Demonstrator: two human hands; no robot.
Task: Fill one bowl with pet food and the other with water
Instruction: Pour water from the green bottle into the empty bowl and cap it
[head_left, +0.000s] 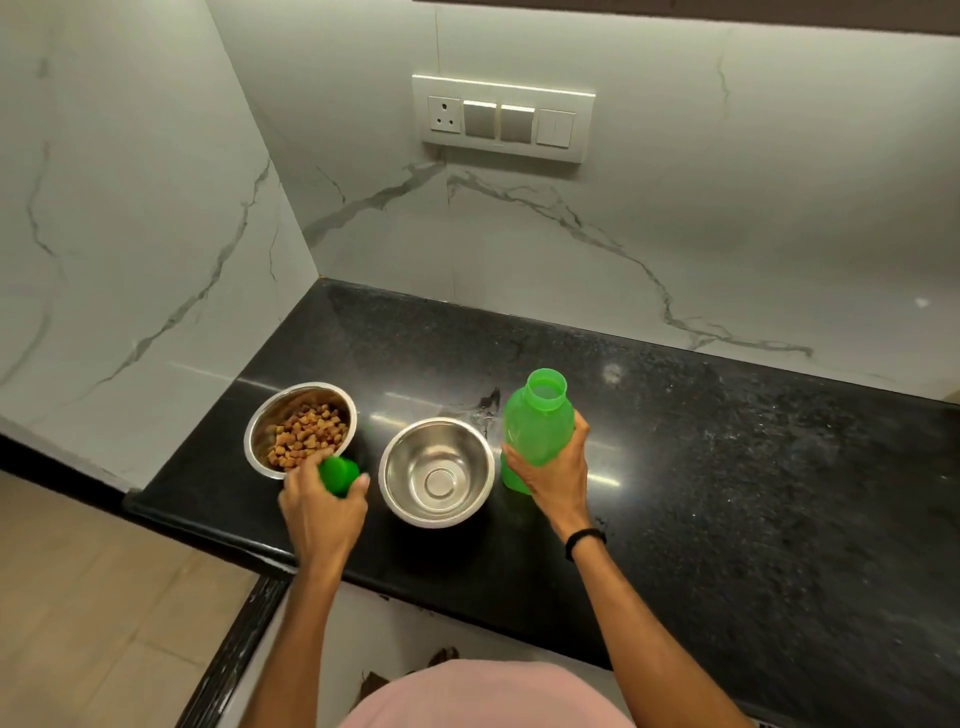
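Note:
Two steel bowls stand on the black counter (727, 467). The left bowl (260, 441) holds brown pet food (306, 434). The right bowl (436, 473) looks empty and dry. A green plastic bottle (535, 426) stands upright to the right of the empty bowl, its mouth uncapped. My right hand (553, 475) grips the bottle around its lower half. My left hand (322, 512) holds the green cap (338, 474) low between the two bowls, just in front of the food bowl.
Marble-patterned walls close the counter at the left and back. A switch panel (504, 118) with a socket sits on the back wall. The counter's front edge runs just below my hands, with tan floor (93, 597) at lower left.

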